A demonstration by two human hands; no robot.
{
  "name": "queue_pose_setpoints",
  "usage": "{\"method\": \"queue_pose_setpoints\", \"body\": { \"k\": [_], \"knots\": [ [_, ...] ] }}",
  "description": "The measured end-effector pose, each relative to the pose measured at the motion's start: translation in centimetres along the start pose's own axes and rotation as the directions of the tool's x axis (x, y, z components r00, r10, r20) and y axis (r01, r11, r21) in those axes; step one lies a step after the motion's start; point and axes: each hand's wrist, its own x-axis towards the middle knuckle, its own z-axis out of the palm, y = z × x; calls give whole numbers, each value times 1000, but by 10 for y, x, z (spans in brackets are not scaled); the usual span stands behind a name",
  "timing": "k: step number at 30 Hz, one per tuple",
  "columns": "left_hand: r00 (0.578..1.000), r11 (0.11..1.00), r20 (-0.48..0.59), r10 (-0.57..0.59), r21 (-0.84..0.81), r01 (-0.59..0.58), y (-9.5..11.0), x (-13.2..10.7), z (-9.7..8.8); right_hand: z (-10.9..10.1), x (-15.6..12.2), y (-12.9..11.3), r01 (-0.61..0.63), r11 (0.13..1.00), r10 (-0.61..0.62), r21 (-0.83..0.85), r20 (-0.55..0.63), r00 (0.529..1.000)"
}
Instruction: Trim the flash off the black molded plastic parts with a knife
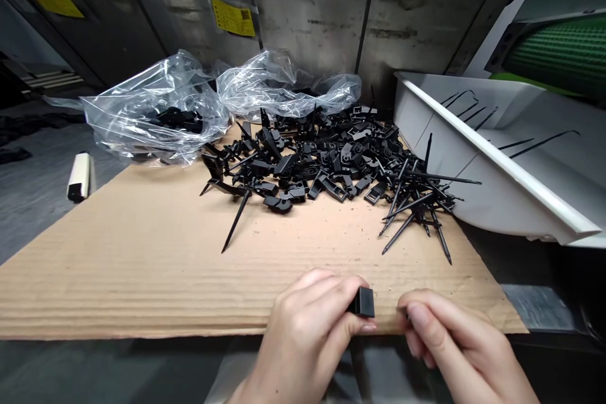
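Between the thumb and fingers of my left hand is a small black plastic part, its squared end sticking out to the right. My right hand is pinched a short way to its right. A tiny dark tip shows at those fingertips, but the rest is covered, so its kind is unclear. Both hands are at the front edge of the cardboard sheet. Beyond them lies a heap of black plastic parts, with a cluster of thin black pointed sticks at its right.
Clear plastic bags with black parts lie at the back left. A grey bin holding several thin black pieces stands at the right. A white-and-black object rests at the left. Metal panels close off the back.
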Motion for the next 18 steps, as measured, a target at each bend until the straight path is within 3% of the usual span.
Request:
{"method": "queue_pose_setpoints", "body": {
  "k": [4,8,11,13,15,18],
  "knots": [
    [999,998,22,40,-57,-39,1,0,-1,9,8,-4,-123,989,120,86,38,992],
    [983,974,164,80,-222,-42,-3,-1,-6,23,15,-14,-285,928,253,239,157,955],
    [975,937,218,50,-347,30,-4,-4,-12,25,16,-16,-255,942,251,218,46,967],
    [984,921,179,-4,-382,73,-3,-7,-15,21,14,-11,-234,954,246,185,-46,968],
    [981,914,136,-139,-363,180,0,-9,-17,14,9,-2,-197,969,211,152,-83,974],
    [937,870,125,-327,-347,350,5,-8,-17,4,0,11,-49,998,54,38,-141,988]
  ]
}}
